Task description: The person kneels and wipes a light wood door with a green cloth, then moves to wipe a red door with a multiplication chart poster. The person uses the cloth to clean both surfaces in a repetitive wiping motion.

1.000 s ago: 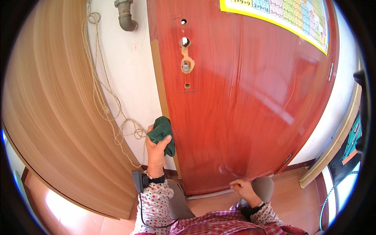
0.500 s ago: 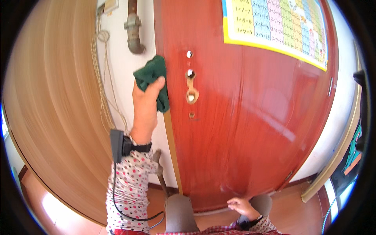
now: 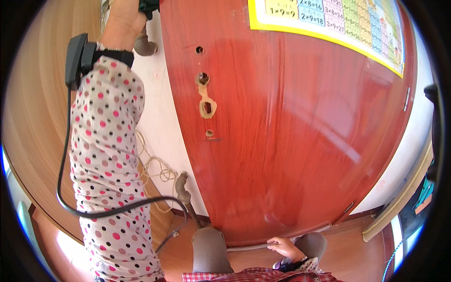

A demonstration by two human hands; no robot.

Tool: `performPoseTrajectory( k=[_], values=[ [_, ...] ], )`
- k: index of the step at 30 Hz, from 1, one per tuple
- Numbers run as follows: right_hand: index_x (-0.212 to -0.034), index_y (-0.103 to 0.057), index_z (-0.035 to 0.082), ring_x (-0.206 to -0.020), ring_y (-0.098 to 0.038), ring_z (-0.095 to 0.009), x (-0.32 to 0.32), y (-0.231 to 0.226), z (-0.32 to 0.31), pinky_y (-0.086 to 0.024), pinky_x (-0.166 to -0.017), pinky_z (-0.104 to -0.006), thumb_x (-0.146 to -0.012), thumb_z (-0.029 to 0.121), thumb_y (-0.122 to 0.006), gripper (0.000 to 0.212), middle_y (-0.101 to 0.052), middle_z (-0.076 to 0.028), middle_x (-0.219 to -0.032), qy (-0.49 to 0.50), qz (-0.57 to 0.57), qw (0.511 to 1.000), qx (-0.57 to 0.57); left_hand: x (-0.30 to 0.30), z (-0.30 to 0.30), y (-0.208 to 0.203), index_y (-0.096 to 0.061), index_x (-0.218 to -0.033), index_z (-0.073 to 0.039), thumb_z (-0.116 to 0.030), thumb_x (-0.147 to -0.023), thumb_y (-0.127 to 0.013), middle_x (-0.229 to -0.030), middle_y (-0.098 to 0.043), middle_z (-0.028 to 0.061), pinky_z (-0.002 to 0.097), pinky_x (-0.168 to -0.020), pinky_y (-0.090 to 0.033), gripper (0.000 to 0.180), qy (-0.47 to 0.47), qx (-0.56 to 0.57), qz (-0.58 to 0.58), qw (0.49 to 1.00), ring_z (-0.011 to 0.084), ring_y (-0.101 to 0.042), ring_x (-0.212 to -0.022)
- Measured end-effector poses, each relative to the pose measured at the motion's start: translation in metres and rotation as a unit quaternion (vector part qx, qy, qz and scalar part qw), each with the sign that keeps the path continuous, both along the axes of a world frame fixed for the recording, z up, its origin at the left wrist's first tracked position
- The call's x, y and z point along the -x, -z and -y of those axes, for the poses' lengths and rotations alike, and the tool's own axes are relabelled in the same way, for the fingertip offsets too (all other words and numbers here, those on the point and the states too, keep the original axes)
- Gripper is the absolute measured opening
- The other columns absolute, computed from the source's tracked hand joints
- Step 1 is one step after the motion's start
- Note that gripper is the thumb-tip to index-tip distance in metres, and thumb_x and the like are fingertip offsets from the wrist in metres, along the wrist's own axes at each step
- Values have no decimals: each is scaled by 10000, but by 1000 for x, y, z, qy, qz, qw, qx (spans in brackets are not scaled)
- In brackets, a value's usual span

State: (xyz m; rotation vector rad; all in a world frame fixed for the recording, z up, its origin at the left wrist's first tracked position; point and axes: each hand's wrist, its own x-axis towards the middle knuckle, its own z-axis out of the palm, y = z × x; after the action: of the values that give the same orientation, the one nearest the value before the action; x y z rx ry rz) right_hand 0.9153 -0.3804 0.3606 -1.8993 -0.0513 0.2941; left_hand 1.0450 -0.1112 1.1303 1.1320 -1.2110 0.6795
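Observation:
My left hand [image 3: 125, 24] is high up at the top edge of the view, closed around a dark green cloth [image 3: 149, 6]. Only a small part of the cloth shows; the rest is cut off or behind the hand. It is beside the upper left edge of a red wooden door [image 3: 268, 155]. Below and right of this hand, the door has a column of holes, with a bare, worn patch [image 3: 205, 99] around the middle ones. Low down by my right knee, my right hand [image 3: 284, 247] is held with loosely stretched fingers and nothing in it.
A rusty pipe [image 3: 145, 46] sticks out beside my left wrist, and another pipe [image 3: 183, 190] rises near the floor. Tangled cord [image 3: 162, 170] hangs by the wood panel [image 3: 44, 117]. A black cable [image 3: 117, 211] loops from my left wrist. A chart [image 3: 319, 28] covers the upper door.
My left hand has moved up and left with the green cloth, from beside the door holes to the top of the view. My right hand has stayed near the knee.

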Motion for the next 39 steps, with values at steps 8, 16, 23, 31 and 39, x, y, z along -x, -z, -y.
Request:
performPoseTrajectory(
  k=[8, 16, 23, 31, 39],
  values=[
    [-1227, -684, 38, -847, -684, -119, 8, -7, -5, -543, -744, -286, -961, 238, -753, 340, -741, -51, -942, -34, 12, 999, 1, -2, -39, 130, -671, -1245, -90, -241, -995, -704, -1165, -722, -8, 290, -863, -552, 294, -32, -5, -67, 997, 124, -695, -1022],
    [-1197, -696, 23, -901, -725, -235, 7, 1, -15, -550, -785, -355, -926, 324, -761, 410, -759, -143, -990, -48, 2, 998, 36, 17, -49, 314, -557, -1406, -23, -173, -937, -717, -1169, -637, 29, 275, -788, -506, 518, -145, 40, -178, 972, 91, -575, -930],
    [-1171, -705, 15, -958, -726, -309, 8, 9, -22, -554, -841, -365, -898, 276, -756, 381, -748, -185, -1036, -68, -3, 995, 71, 35, -69, 471, -500, -1432, -7, -41, -877, -745, -1252, -607, 76, 332, -1014, -471, 608, -244, -19, -312, 918, 166, -573, -1142],
    [-1168, -710, -3, -976, -732, -320, 3, 38, -31, -554, -888, -375, -906, 278, -751, 386, -763, -170, -1069, -90, -13, 995, 41, 43, -116, 591, -580, -1365, 14, -160, -958, -728, -1151, -644, 12, 286, -919, -494, 467, -138, -133, -526, 829, 116, -590, -1028],
    [-1191, -711, 27, -1042, -730, -236, -4, 45, -37, -551, -912, -333, -921, 350, -708, 422, -775, -128, -1104, -104, -42, 983, 143, 27, -101, 568, -629, -1295, 2, -153, -970, -688, -1111, -674, 8, 276, -828, -524, 365, -116, -22, -591, 798, 118, -625, -965]
  ],
)
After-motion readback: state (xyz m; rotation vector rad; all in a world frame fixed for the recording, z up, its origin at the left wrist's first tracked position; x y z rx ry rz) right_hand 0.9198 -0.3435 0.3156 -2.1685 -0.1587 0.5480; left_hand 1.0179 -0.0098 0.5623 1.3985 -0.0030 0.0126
